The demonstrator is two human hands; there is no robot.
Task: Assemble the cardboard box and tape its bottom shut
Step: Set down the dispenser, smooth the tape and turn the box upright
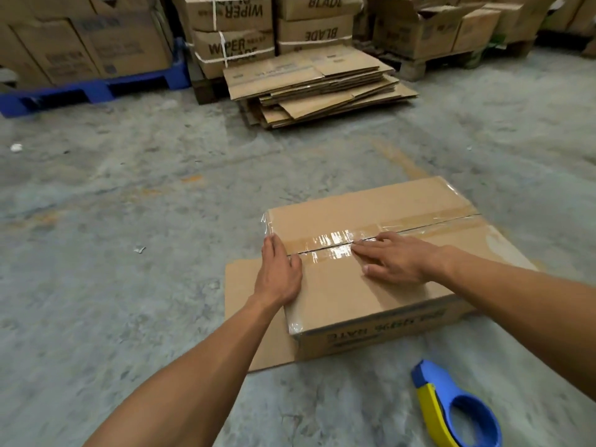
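A brown cardboard box (361,291) stands upside down on the concrete floor, its bottom flaps closed. A strip of clear tape (335,241) runs along the centre seam and folds over the left end. My left hand (279,272) lies flat on the box's left edge, fingers on the tape's end. My right hand (395,256) presses flat on the seam, fingertips on the shiny tape. Neither hand holds anything. A blue and yellow tape dispenser (451,411) lies on the floor at the near right.
A loose flat cardboard sheet (245,285) lies under the box's left side. A stack of flattened boxes (316,88) sits on the floor further ahead. Stacked cartons (232,30) on pallets, one of them a blue pallet (93,90), line the back.
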